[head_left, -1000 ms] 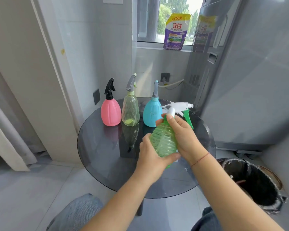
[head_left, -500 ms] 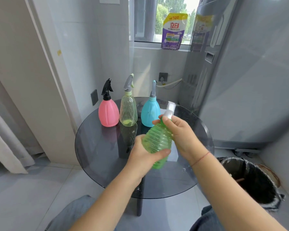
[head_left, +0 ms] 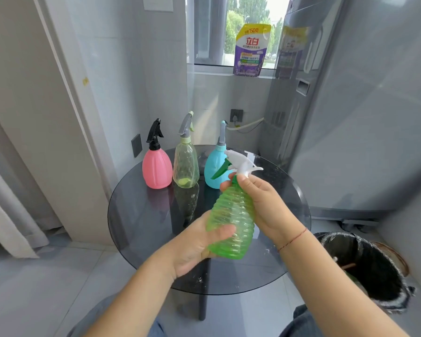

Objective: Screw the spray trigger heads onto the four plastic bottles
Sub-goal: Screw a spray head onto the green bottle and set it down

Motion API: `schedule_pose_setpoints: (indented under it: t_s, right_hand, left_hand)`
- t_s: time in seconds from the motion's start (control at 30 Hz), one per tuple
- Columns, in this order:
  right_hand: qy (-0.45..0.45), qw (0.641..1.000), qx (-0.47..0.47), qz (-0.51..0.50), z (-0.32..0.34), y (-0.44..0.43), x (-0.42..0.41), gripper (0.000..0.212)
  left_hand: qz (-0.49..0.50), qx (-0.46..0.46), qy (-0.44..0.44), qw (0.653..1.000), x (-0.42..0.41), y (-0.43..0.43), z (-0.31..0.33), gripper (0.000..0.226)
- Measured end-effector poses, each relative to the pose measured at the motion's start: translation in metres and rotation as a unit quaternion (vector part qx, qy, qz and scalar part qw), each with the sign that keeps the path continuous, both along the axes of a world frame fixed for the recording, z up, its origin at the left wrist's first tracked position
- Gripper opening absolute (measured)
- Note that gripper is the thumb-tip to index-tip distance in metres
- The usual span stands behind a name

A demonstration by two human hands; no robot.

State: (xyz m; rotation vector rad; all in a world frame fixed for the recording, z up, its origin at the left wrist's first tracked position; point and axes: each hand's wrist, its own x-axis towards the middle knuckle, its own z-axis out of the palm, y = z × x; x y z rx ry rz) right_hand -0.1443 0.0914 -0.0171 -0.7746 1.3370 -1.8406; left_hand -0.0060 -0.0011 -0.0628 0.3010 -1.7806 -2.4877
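Observation:
I hold a ribbed green bottle (head_left: 231, 220) tilted above the round glass table (head_left: 141, 215). My left hand (head_left: 195, 246) wraps its lower body. My right hand (head_left: 260, 203) grips the neck, just under the white spray head (head_left: 241, 162) with a green trigger that points left. At the back of the table stand a pink bottle (head_left: 156, 170) with a black head, a clear yellow-green bottle (head_left: 186, 164) with a grey head, and a blue bottle (head_left: 214, 170) with a grey head, all upright in a row.
A black-lined waste bin (head_left: 372, 268) stands on the floor at the right of the table. A grey appliance (head_left: 350, 117) rises behind it. A purple detergent pouch (head_left: 250, 52) sits on the window sill. A curtain (head_left: 10, 215) hangs at the left.
The white spray head has turned round on the green bottle: its trigger pointed right, and now points left. The bottle tilted and my hands shifted slightly on it.

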Motion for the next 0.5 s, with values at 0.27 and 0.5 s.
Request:
schedule_pose_setpoints:
  t_s: [0.27, 0.5]
  right_hand:
    - [0.087, 0.986, 0.050, -0.130, 0.008, -0.003, 0.006, 0.024]
    - [0.029, 1.000, -0.005, 0.009, 0.017, 0.010, -0.003, 0.026]
  left_hand:
    - [0.241, -0.230, -0.017, 0.943, -0.017, 0.035, 0.001, 0.074]
    - [-0.049, 0.035, -0.004, 0.998, -0.002, 0.003, 0.021, 0.091]
